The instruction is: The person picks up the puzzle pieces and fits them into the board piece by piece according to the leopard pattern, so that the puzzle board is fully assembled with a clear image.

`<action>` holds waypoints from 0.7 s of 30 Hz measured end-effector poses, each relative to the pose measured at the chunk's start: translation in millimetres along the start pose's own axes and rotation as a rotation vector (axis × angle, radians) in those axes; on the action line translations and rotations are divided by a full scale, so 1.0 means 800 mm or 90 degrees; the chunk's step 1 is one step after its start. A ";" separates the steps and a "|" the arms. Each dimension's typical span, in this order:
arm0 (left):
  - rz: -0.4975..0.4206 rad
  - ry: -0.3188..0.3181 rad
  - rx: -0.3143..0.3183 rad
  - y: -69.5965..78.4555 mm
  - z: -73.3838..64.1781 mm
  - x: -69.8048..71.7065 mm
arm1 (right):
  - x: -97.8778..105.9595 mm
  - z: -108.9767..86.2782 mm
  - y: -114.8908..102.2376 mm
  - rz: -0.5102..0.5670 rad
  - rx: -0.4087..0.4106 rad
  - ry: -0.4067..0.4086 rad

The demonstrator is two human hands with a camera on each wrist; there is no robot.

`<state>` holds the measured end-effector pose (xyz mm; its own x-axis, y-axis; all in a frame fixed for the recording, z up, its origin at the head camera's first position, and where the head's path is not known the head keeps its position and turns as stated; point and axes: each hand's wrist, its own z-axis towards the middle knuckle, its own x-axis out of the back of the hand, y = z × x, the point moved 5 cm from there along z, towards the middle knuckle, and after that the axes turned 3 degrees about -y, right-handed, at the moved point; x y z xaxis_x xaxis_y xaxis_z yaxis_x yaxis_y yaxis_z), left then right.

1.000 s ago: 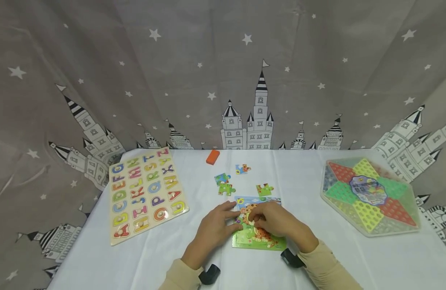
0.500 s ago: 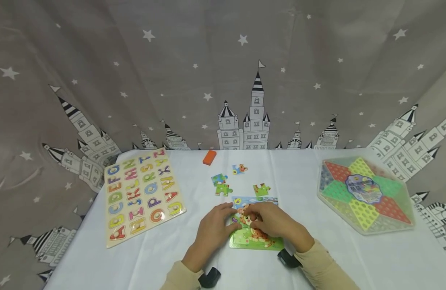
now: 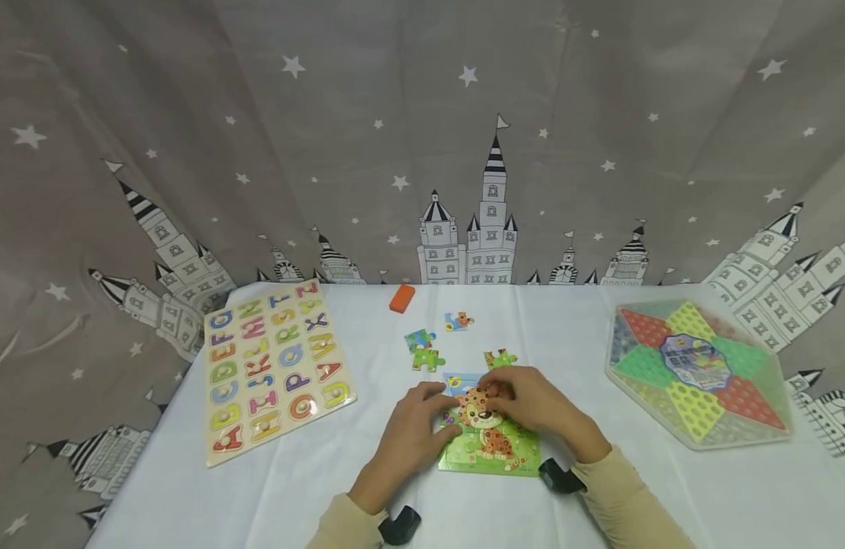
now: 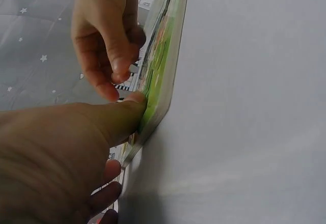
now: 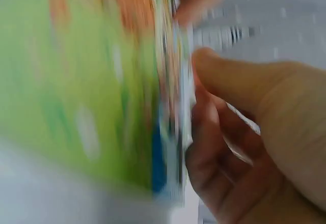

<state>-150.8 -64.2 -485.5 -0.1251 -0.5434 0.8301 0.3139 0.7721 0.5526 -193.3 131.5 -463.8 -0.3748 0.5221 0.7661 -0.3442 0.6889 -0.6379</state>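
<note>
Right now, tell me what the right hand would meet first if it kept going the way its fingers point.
The right hand points up and left across the puzzle board. Going straight on, it would probably meet the green loose piece past the board's far edge, though depth is hard to judge.

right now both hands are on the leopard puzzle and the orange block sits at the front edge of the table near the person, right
Not quite. Both hands, left hand and right hand, are on the puzzle, but the orange block sits at the far edge of the table, by the curtain. The head view shows it.
</note>
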 end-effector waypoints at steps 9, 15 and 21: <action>-0.011 -0.008 0.009 0.001 -0.004 -0.003 | 0.041 0.028 0.054 -0.064 -0.089 0.038; -0.022 -0.008 0.002 0.003 -0.004 -0.003 | 0.045 0.044 0.054 -0.104 -0.098 0.003; -0.011 -0.004 0.001 0.001 0.000 0.000 | 0.049 0.035 0.059 0.065 -0.100 0.029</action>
<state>-150.5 -63.9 -485.4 -0.1360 -0.5547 0.8208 0.3095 0.7633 0.5671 -248.7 170.4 -466.5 -0.3603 0.6134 0.7028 -0.1661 0.6991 -0.6954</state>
